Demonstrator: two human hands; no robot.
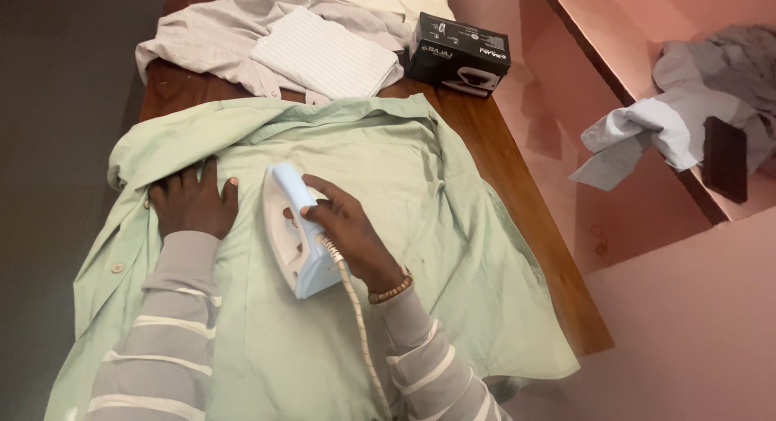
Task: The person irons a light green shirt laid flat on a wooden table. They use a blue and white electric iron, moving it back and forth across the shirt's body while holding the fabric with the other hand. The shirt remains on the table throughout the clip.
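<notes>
I observe the right hand (349,227) closed around the pale blue handle of a white clothes iron (295,235), fingers wrapped over the top of the grip, wrist bent slightly and wearing a beaded bracelet (392,290). The iron rests soleplate down on the pale green shirt (388,186), near the shirt's middle, just below its collar. A braided cord (360,324) leaves the rear of the iron and runs along the right forearm toward the bottom edge of the view.

The left hand (192,201) lies flat on the shirt just left of the iron, fingers spread and open, palm pressing the fabric; it holds nothing. Both forearms wear grey sleeves with white stripes.

The shirt is spread across a dark wooden table (501,154) and overhangs its edges. Beyond the shirt's collar lies a crumpled beige garment (202,33) with a folded white striped cloth (323,55) on top. To the right of that, a black cardboard box (458,53) stands on the table. Well right of the shirt, a pink ledge (614,81) carries pale blue-grey clothes (647,134) and a dark flat object (724,158) I cannot identify.
</notes>
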